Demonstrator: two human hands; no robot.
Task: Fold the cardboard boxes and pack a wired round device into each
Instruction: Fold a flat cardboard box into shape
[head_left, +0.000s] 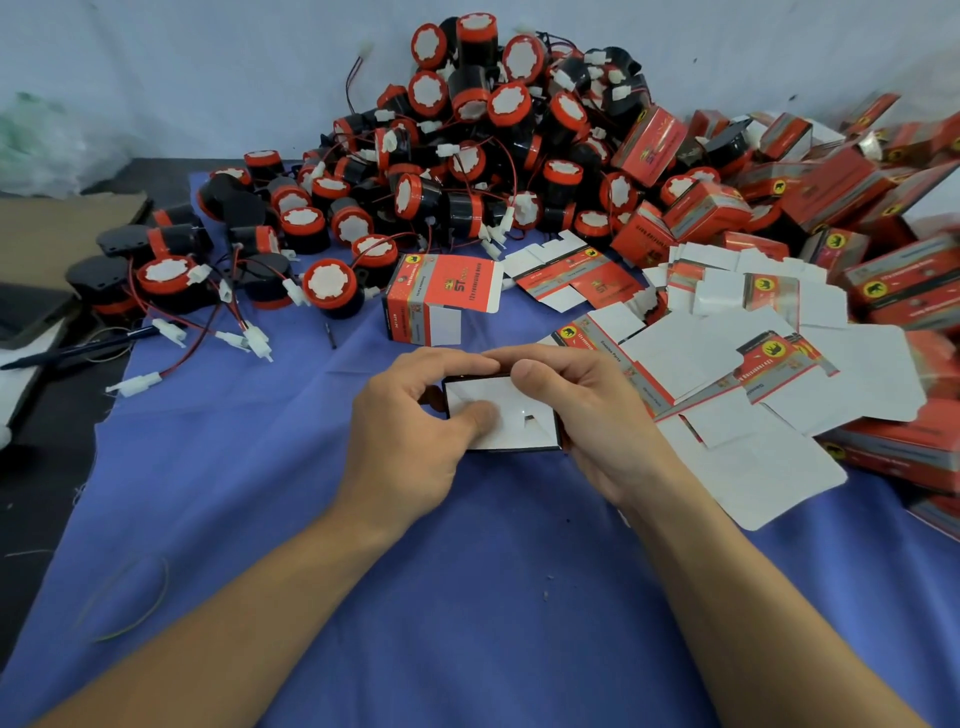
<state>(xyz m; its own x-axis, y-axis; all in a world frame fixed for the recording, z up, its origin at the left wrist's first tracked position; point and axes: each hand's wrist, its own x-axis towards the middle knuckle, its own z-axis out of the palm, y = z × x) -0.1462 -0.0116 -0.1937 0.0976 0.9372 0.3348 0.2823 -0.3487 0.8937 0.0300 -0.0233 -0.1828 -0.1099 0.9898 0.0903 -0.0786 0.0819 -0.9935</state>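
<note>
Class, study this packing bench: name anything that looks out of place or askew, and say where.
A pen lies at the blue cloth's left edge, unrelated to packing. Flat box blanks on the right sprawl crookedly, not stacked.

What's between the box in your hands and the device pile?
In the head view, an upright box with an open flap stands on the cloth between the held box and the pile.
</note>
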